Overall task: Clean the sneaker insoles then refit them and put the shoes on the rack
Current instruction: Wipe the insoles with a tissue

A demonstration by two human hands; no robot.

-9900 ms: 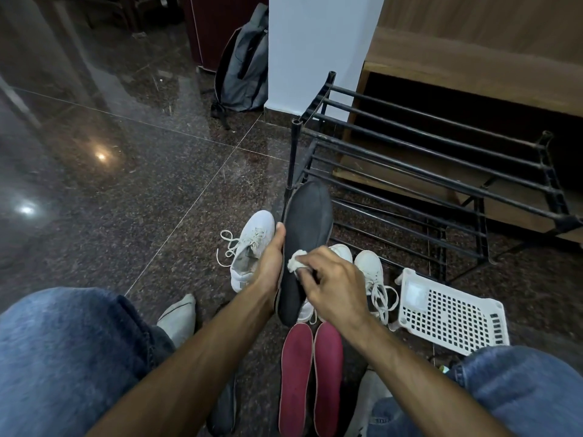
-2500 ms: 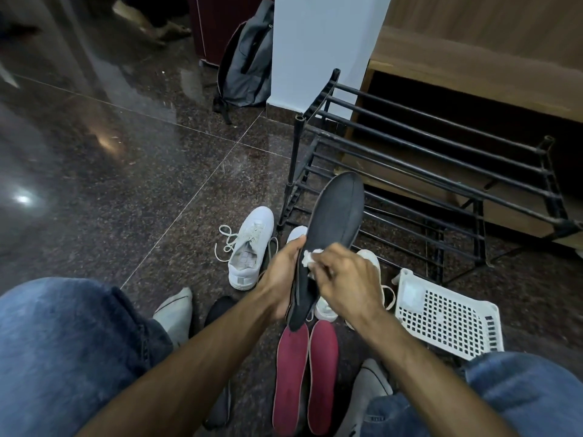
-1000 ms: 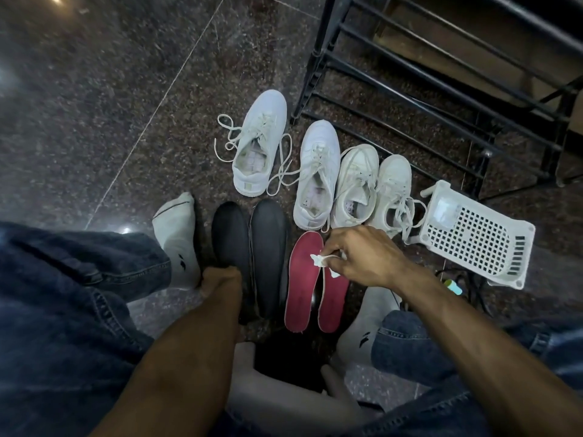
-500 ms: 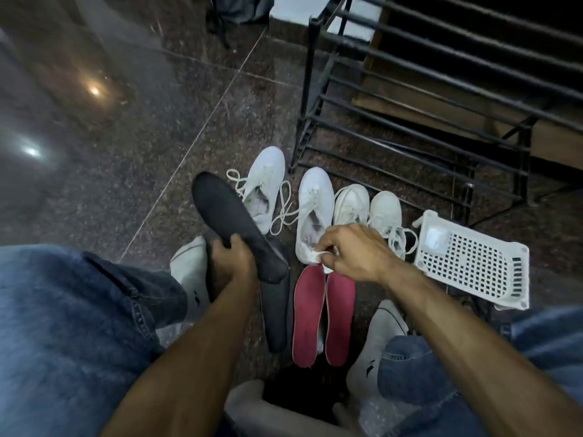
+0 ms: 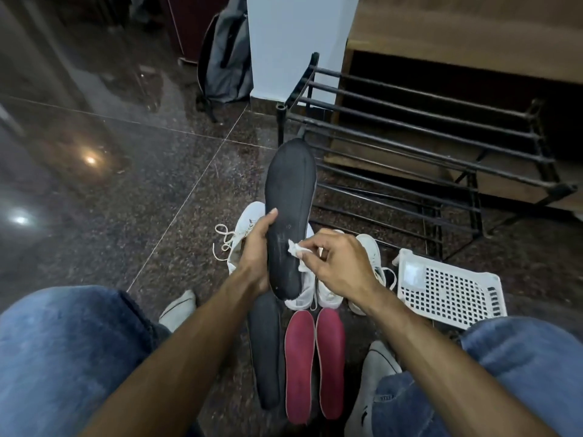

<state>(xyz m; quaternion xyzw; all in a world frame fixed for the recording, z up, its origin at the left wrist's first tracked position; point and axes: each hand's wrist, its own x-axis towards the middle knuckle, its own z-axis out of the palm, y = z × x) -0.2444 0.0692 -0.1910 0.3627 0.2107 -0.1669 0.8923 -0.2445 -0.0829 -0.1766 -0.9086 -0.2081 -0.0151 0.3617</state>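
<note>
1. The left hand (image 5: pixel 256 253) is closed around the edge of a dark insole (image 5: pixel 288 212), holding it upright above the floor with its toe end pointing toward the shoe rack (image 5: pixel 419 152).
2. The right hand (image 5: pixel 339 263) pinches a small white wipe (image 5: pixel 295 249) between thumb and fingertips and presses it against the lower half of that insole; the other fingers are loosely curled.
3. A second dark insole (image 5: pixel 266 348) lies flat on the floor between the person's knees, and just beside it 2 red insoles (image 5: pixel 314 364) lie side by side.
4. White sneakers (image 5: pixel 244 234) stand on the floor past the insoles, partly hidden behind the hands; how many there are cannot be counted for certain here.
5. A white perforated basket (image 5: pixel 451 291) sits on the floor to the right, near the rack's foot.
6. Judged from this, the task is at the cleaning stage: 1 insole is being wiped, and whether the 3 on the floor are already clean cannot be told.
7. Left to do, as far as I can judge: finish wiping, refit all 4 insoles into their sneakers, and set the shoes on the rack, whose bars hold nothing.
</note>
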